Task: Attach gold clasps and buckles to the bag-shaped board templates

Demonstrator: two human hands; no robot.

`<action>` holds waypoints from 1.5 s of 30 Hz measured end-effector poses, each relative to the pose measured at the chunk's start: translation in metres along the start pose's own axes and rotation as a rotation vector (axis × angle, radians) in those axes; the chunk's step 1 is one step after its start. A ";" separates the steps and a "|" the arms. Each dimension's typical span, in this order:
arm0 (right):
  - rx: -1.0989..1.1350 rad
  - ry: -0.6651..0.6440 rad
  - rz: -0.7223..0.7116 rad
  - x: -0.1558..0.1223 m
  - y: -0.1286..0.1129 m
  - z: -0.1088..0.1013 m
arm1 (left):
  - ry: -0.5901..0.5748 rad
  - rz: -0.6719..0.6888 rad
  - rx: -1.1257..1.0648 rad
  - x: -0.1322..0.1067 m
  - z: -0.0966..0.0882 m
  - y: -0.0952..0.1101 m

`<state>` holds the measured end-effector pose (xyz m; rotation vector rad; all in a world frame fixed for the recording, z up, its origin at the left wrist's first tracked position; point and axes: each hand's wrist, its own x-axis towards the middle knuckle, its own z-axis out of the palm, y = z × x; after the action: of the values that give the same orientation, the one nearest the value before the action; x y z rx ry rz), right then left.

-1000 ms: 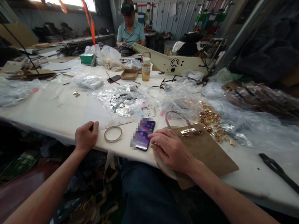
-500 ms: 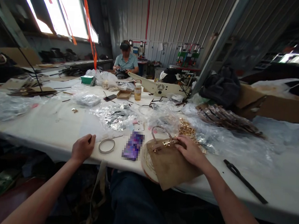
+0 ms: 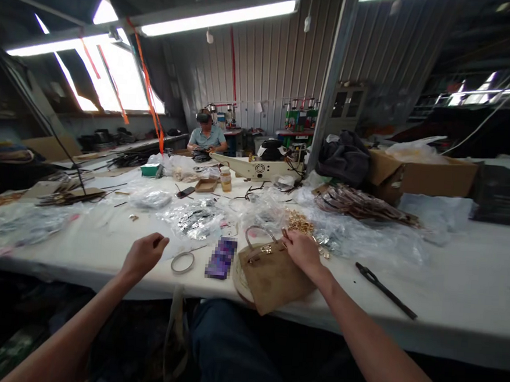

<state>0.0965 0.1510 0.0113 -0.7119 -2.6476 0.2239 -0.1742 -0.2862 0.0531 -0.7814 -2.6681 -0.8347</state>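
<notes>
Left hand: curled closed, contents unclear. Right hand: pinches brown bag at top edge. Tape ring and phone lie between; gold fittings lie behind

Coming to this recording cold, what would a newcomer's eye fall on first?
Probably the brown bag at the near edge of the white table, with a gold-coloured clasp along its top and the right hand at its upper edge. Next, perhaps, the glittering heap of gold-coloured pieces just beyond that hand, then the bright tube light overhead.
</notes>
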 end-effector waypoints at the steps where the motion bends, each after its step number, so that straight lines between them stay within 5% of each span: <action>1: -0.006 0.012 0.024 -0.003 -0.005 0.001 | -0.039 0.003 -0.071 -0.007 0.006 0.018; 6: -0.021 -0.006 0.058 -0.025 -0.023 0.008 | -0.190 0.058 -0.264 -0.065 0.068 0.109; 9: -0.028 -0.006 0.017 -0.041 -0.025 0.012 | -0.178 0.080 -0.194 -0.089 0.094 0.135; 17: 0.008 0.018 -0.021 -0.056 -0.022 0.020 | -0.068 -0.044 0.095 -0.068 0.088 0.110; 22: 0.045 0.064 -0.029 -0.055 -0.016 0.030 | -0.105 0.028 0.203 -0.070 0.122 0.132; 27: 0.061 0.131 -0.021 -0.052 -0.011 0.041 | -0.214 -0.085 0.223 -0.062 0.148 0.144; 45: 0.169 0.269 -0.044 -0.047 -0.005 0.049 | -0.311 -0.039 0.305 -0.020 0.157 0.150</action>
<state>0.1118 0.1201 -0.0469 -0.5833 -2.3543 0.3119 -0.0847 -0.0992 -0.0126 -0.8404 -2.9891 -0.3174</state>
